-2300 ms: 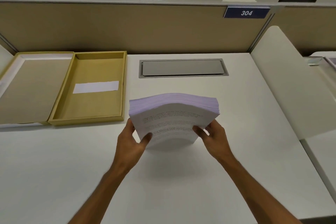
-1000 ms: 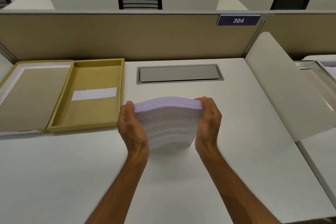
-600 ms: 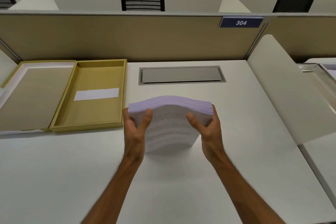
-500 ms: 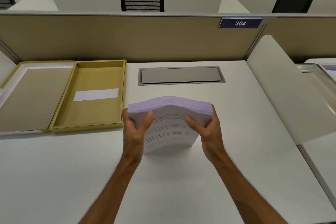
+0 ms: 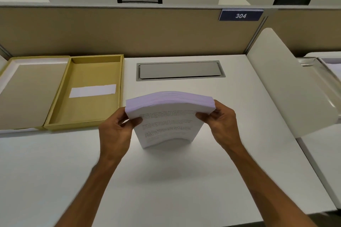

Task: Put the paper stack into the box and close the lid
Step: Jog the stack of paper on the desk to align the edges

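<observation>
A thick paper stack [image 5: 167,127] stands on its lower edge on the white desk [image 5: 166,180], its printed face toward me and slightly bowed. My left hand [image 5: 116,132] grips its upper left corner and my right hand [image 5: 221,125] grips its upper right corner. To the left lies a yellow box [image 5: 55,112], open, with a white label strip [image 5: 92,90] on its floor. Its lid [image 5: 27,94] lies flat, hinged open to the left of the box.
A grey cable hatch [image 5: 180,70] is set in the desk behind the stack. A tan partition [image 5: 129,31] runs along the back, with a sign reading 304. A white side divider [image 5: 287,86] stands at the right.
Both hands keep hold of the stack, which still stands on its edge. My grip has shifted on the top corners and the stack's top has fanned a little toward the right.
</observation>
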{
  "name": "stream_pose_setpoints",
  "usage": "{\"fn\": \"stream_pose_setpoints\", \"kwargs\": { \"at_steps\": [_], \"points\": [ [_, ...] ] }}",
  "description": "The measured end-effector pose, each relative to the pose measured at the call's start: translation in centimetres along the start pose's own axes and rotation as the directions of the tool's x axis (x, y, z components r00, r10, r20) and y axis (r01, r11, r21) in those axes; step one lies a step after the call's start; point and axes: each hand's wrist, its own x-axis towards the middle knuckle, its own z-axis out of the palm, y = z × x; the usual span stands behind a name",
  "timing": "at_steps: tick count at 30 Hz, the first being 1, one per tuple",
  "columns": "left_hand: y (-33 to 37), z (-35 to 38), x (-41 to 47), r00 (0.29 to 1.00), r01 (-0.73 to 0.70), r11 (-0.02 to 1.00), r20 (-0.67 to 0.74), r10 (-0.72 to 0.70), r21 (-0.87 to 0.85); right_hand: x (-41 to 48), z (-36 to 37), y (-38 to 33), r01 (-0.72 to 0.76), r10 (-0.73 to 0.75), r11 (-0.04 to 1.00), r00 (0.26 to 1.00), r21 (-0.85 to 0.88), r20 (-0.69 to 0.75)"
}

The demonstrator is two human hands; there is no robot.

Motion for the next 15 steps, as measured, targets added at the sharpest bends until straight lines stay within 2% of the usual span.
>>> {"fn": "stream_pose_setpoints", "kwargs": {
  "at_steps": [4, 15],
  "points": [
    [-0.14, -0.25, 0.13, 0.999, 0.012, 1.000, 0.049, -0.012, 0.000, -0.21, 0.16, 0.43, -0.023, 0.023, 1.000, 1.000, -0.004, -0.006],
    [-0.11, -0.21, -0.08, 1.000, -0.004, 1.000, -0.008, 0.004, -0.009, -0.15, 0.64, 0.23, -0.015, 0.015, 0.999, 1.000, -0.037, -0.019]
  ]
}}
